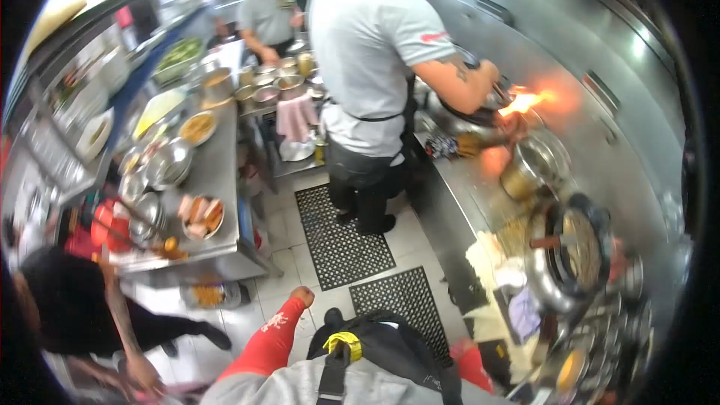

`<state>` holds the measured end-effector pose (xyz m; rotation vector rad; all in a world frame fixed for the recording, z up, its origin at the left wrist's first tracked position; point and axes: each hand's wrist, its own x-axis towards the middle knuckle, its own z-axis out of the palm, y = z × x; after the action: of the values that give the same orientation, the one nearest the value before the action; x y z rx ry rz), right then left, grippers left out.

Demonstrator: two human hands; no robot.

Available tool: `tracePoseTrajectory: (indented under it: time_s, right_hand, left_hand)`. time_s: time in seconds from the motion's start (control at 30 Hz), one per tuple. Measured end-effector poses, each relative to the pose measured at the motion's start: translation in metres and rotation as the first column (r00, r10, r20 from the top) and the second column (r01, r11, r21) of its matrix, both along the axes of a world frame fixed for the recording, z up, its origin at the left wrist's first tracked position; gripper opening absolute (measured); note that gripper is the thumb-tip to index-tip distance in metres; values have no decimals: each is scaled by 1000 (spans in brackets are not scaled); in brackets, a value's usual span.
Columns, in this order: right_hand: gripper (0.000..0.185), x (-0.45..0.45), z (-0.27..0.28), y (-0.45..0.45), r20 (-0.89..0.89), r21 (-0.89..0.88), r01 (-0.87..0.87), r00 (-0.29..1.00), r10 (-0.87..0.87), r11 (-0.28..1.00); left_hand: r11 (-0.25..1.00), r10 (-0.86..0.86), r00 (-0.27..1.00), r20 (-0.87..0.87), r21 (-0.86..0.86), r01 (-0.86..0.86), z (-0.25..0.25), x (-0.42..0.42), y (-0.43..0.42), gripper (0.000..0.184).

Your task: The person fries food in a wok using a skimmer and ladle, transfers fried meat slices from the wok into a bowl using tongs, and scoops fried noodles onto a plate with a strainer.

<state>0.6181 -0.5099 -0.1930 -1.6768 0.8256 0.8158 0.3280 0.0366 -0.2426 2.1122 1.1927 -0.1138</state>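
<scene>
My left hand hangs in front of my body over the tiled floor, at the end of a red sleeve. Its fingers look curled closed, and no object shows in them. Nearest to it are the black perforated floor mats. Of my right arm only a bit of red sleeve shows beside my apron; the hand itself is out of sight. To my right, a large metal pot stands on the stove side, with a wooden-handled tool across it.
A co-worker stands ahead at a flaming wok. Another person bends at the left, and a third works at the back. A steel counter on the left carries bowls and a plate of meat. A food tray sits low beneath.
</scene>
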Motion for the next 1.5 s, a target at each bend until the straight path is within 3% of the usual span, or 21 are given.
tracePoseTrajectory:
  time_s: [0.17, 0.27, 0.3, 0.4, 0.47, 0.57, 0.63, 0.77, 0.8, 0.83, 0.87, 0.9, 0.97, 1.07, 1.13, 1.2, 1.27, 1.33, 1.4, 1.43, 1.5]
  right_hand:
    - [22, 56, -19, -112, 199, 272, 442, 843, -499, 855]
    - [43, 65, -42, -171, 161, 264, 730, 611, -775, 630]
    - [47, 86, -45, -180, 101, 116, 616, 773, -626, 779]
    - [48, 75, -87, -193, 71, 336, 558, 789, -611, 759]
    - [46, 76, -122, -199, 123, 147, 603, 775, -620, 784]
    - [45, 80, -130, -204, 185, 31, 546, 820, -541, 837]
    - [43, 86, -124, -202, 215, 20, 491, 849, -484, 871]
    - [43, 70, -82, -197, 238, 250, 444, 833, -499, 861]
    - [44, 59, -67, -189, 251, 300, 444, 818, -518, 845]
    - [45, 44, -50, -176, 257, 331, 449, 804, -537, 830]
    - [45, 28, -32, -158, 252, 327, 475, 789, -560, 817]
    - [47, 13, -14, -139, 225, 299, 506, 786, -576, 809]
    - [42, -4, 18, -95, 76, 186, 536, 828, -556, 824]
    - [27, -45, 112, -55, 419, 37, 278, 868, -268, 960]
    - [22, -72, 152, -82, 837, -506, 431, 456, 303, 747]
    - [19, -83, 203, -126, 727, -603, 520, 670, 148, 605]
    - [20, -90, 173, -216, 703, -683, 532, 663, 256, 500]
    - [22, -85, 143, -271, 547, -386, 506, 799, -250, 771]
    - [23, -76, 75, -316, 429, -21, 457, 807, -405, 889]
    - [23, -78, 26, -359, 284, 513, 296, 827, -484, 806]
    - [25, -58, 10, -345, 310, 504, 470, 684, -660, 725]
  left_hand:
    - [988, -151, 976, -155, -63, 143, 34, -8, -77, 32]
    - [954, -293, 906, -304, -154, 257, 45, -41, -114, 32]
    - [945, -324, 877, -354, -171, 280, 49, -53, -117, 32]
    - [963, -263, 894, -362, -37, 268, 54, -102, -124, 30]
    - [972, -230, 879, -417, -62, 225, 79, -122, -121, 30]
    - [984, 140, 906, -401, -47, -173, 99, -149, -102, 30]
    - [851, 438, 855, -277, -178, -494, 147, -147, -94, 29]
    - [826, 472, 846, -249, -209, -523, 110, -184, -15, 17]
    - [890, 27, 997, 77, 452, -59, 91, -192, -2, 13]
    - [919, 320, 935, -153, -191, -346, 136, -162, 3, 14]
    - [732, 515, 857, 31, -535, -421, 95, -181, 46, 15]
    - [521, 593, 804, -49, -738, -430, 113, -169, 58, 11]
    - [671, 431, 891, -144, -609, -423, 110, -139, 62, 11]
    - [824, 212, 949, -232, -480, -301, 90, -115, 60, 11]
    - [862, 96, 962, -254, -462, -209, 80, -96, 55, 12]
    - [878, 1, 967, -256, -462, -124, 76, -66, 46, 12]
    - [884, -81, 971, -223, -466, -33, 67, -35, 35, 12]
    - [887, -160, 976, -146, -454, 78, 55, -4, 21, 13]
    - [871, -258, 964, 60, -419, 259, 46, 25, 9, 13]
    - [885, -313, 948, -63, -381, 267, 52, 29, 1, 14]
    - [922, -326, 917, -229, -292, 255, 95, 47, -42, 20]
